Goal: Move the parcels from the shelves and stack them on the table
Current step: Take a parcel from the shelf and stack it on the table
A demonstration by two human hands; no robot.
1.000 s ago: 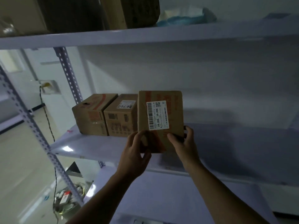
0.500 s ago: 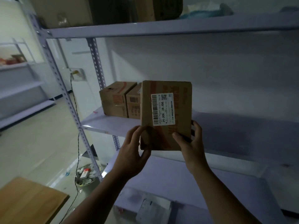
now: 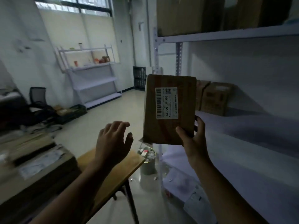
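My right hand (image 3: 194,139) grips a flat brown cardboard parcel (image 3: 169,130) by its lower right corner and holds it upright in the air, its white barcode label facing me. My left hand (image 3: 113,143) hovers just left of the parcel, fingers spread, touching nothing. Two more brown parcels (image 3: 213,98) stand side by side on the white shelf (image 3: 246,126) behind the held one. The wooden table (image 3: 113,177) lies below my left hand, and large cardboard parcels (image 3: 35,172) are stacked at its left end.
Big boxes (image 3: 179,15) fill the top shelf. A small bin of rubbish (image 3: 148,160) stands on the floor beside the shelf post (image 3: 160,159). Papers lie on the bottom shelf (image 3: 191,188). A second shelving unit (image 3: 92,75), a black chair (image 3: 38,97) and a crate stand across the room.
My left hand has let go of the parcel and opened beside it. The view has swung left from the shelf toward the table and room, with the parcel carried away from the shelf.
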